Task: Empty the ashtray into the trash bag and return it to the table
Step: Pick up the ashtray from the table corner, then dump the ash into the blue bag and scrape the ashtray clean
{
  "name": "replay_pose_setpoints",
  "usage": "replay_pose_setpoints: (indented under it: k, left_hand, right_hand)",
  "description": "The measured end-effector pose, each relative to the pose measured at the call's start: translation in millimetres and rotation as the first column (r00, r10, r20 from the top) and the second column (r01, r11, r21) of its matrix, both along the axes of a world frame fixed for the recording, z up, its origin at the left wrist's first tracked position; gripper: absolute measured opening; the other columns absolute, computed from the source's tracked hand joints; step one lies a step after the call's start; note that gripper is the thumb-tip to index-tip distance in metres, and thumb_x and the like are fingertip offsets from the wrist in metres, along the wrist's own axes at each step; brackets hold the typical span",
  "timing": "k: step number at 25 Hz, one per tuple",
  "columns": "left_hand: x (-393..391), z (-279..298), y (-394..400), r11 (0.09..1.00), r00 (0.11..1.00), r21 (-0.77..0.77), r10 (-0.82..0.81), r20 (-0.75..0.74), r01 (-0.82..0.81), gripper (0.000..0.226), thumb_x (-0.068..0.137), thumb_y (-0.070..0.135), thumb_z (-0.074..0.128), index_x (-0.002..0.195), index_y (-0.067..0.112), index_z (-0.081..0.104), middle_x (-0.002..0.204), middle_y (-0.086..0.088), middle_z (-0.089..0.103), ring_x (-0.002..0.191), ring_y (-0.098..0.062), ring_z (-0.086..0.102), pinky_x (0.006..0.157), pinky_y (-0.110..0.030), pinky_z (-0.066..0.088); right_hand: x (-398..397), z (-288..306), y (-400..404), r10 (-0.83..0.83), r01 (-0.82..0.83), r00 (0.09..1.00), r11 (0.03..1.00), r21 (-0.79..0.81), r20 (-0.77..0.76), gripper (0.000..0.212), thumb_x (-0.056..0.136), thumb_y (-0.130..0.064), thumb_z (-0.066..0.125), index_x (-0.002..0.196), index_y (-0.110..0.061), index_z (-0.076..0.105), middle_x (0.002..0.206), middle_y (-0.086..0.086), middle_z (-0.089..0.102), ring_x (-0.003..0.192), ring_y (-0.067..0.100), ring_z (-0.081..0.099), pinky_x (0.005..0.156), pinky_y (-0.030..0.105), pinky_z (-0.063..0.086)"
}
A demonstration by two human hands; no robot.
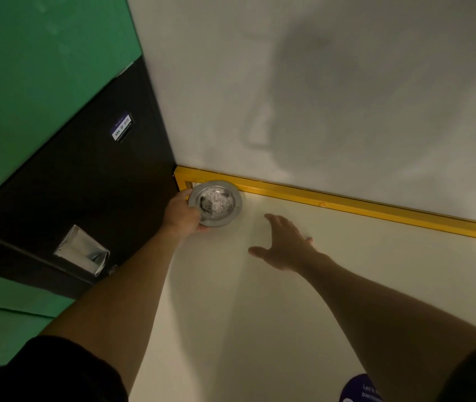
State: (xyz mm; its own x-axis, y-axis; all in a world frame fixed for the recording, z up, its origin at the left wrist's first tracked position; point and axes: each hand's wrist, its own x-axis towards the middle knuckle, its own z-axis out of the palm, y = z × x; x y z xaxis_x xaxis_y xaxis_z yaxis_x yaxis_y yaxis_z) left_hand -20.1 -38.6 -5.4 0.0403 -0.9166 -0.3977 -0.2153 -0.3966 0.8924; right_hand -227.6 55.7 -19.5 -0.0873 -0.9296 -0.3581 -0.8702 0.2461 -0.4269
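Presently the left hand grips the near rim of the ashtray, fingers closed on it, at the bench corner. Ash remains inside. Right hand hovers, fingers spread. Recommend lifting level and slowly to avoid spilling.

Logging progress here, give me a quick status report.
Left hand gripping ashtray rim at table corner. Right hand open, empty. Ash inside. No trash bag in view.

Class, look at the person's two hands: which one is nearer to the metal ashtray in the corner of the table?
The left hand is nearer: it grips the ashtray by its rim. The right hand is spread open over the table, apart from the ashtray, to its right.
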Motion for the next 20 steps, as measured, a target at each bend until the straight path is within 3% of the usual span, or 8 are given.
replay_pose_setpoints:
  k: [3,5,9,12,16,20]
  left_hand:
    - [-6.8,8.2,12.0,0.999,0.999,-0.014,-0.032,-0.017,0.032,0.044,0.088,-0.012,0.051,0.122,0.015,0.058,0.124,-0.015,0.056,0.108,-0.036,0.06,0.062,-0.043,0.06]
    - [-13.1,13.7,20.2,0.999,0.999,-0.022,-0.043,-0.033,0.042,0.046,0.087,-0.013,0.05,0.126,0.01,0.057,0.125,-0.018,0.056,0.108,-0.04,0.061,0.068,-0.049,0.06]
    - [-25.4,29.5,39.1,0.996,0.994,-0.036,-0.082,-0.076,0.08,0.046,0.084,-0.014,0.051,0.121,0.011,0.061,0.107,-0.006,0.056,0.108,-0.038,0.06,0.062,-0.047,0.061]
    - [-31.2,43.4,51.9,0.993,0.988,-0.053,-0.111,-0.105,0.106,0.045,0.085,-0.014,0.049,0.118,0.014,0.062,0.101,0.0,0.055,0.109,-0.037,0.06,0.057,-0.042,0.062]
    - [-39.4,68.5,69.1,0.986,0.981,-0.054,-0.162,-0.105,0.157,0.047,0.088,-0.012,0.05,0.125,0.015,0.059,0.109,-0.001,0.054,0.111,-0.035,0.059,0.064,-0.047,0.063]
    - [-49.5,96.7,87.8,0.976,0.973,-0.089,-0.206,-0.105,0.197,0.046,0.089,-0.011,0.047,0.125,0.013,0.058,0.113,-0.005,0.052,0.107,-0.034,0.06,0.063,-0.048,0.062]
  right_hand:
    - [-0.2,14.5,-4.3,-0.21,0.232,0.936,0.971,-0.048,0.281,0.074,0.087,-0.043,0.068,0.147,-0.02,0.032,0.149,0.01,0.046,0.131,0.031,0.047,0.102,0.046,0.044]
    - [1.3,29.1,-6.0,-0.32,0.365,0.86,0.93,-0.04,0.397,0.056,0.089,-0.038,0.066,0.138,-0.018,0.048,0.132,0.009,0.062,0.113,0.025,0.059,0.091,0.035,0.051]
    - [2.0,52.5,-7.0,-0.459,0.543,0.717,0.84,-0.007,0.526,0.035,0.088,-0.029,0.066,0.121,-0.015,0.063,0.109,0.01,0.072,0.094,0.026,0.069,0.089,0.04,0.056]
    - [-1.5,67.6,-0.4,-0.526,0.626,0.568,0.775,0.082,0.633,0.029,0.086,-0.023,0.068,0.112,-0.011,0.066,0.102,0.013,0.072,0.069,0.021,0.068,0.073,0.035,0.061]
    - [-8.2,85.0,17.3,-0.531,0.669,0.518,0.74,0.07,0.671,0.02,0.085,-0.017,0.069,0.103,-0.009,0.069,0.095,0.014,0.073,0.059,0.02,0.066,0.074,0.039,0.063]
    - [-16.2,104.0,40.0,-0.52,0.69,0.475,0.721,0.067,0.71,0.01,0.087,-0.009,0.065,0.095,-0.01,0.071,0.092,0.012,0.072,0.06,0.019,0.069,0.055,0.026,0.058]
